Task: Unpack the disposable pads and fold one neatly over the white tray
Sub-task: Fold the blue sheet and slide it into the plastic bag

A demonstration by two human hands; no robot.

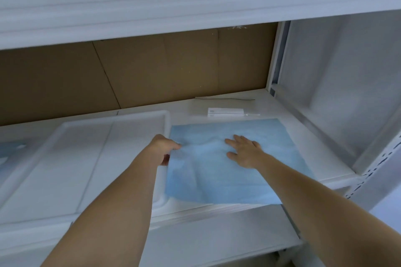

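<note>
A light blue disposable pad (217,171) lies spread flat on the white shelf, its left edge overlapping the right rim of the white tray (86,158). My left hand (162,147) pinches the pad's left edge beside the tray's rim. Flat on the pad's upper middle rests my right hand (245,151), fingers straight and spread. The tray sits to the left of the pad and holds nothing that shows.
A white packet with a thin stick (227,112) lies behind the pad. Brown cardboard (152,71) backs the shelf, a white upper shelf (195,2) hangs overhead, and a metal upright (373,171) stands right. Another blue pad (10,149) peeks in at far left.
</note>
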